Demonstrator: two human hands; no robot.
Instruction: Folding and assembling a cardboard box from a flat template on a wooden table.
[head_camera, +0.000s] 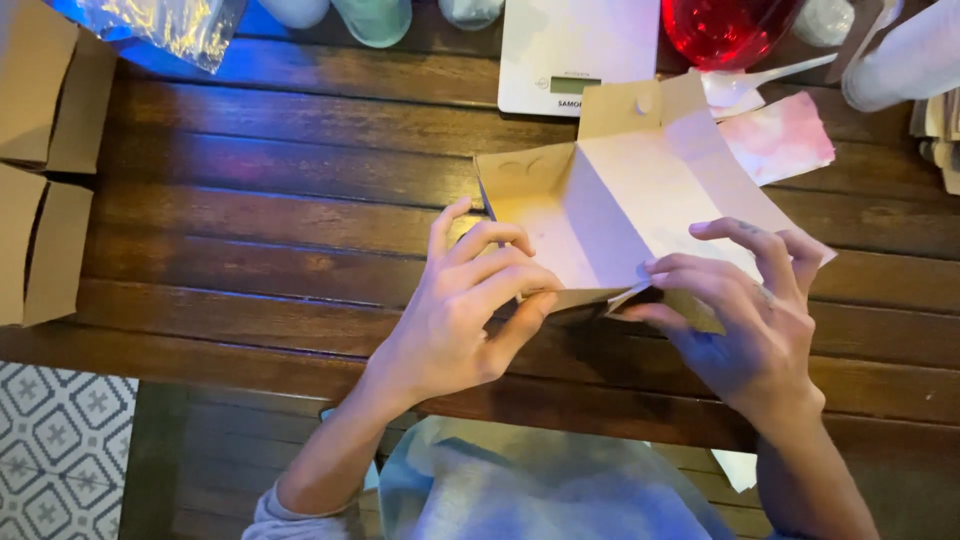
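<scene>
A flat-cut cardboard box (640, 190), brown outside and white inside, lies half folded on the dark wooden table (260, 220). My left hand (460, 310) pinches the box's near edge with curled fingers. At the near right corner my right hand (745, 310) grips a flap, fingers bent over the white panel. The back flap stands up at the far side.
Two folded brown boxes (40, 170) sit at the table's left edge. A white kitchen scale (570, 50), a red glass vessel (725, 30), pink-white paper (780, 135) and a clear plastic bag (170, 25) lie along the far side. Patterned floor tiles (60, 450) show lower left.
</scene>
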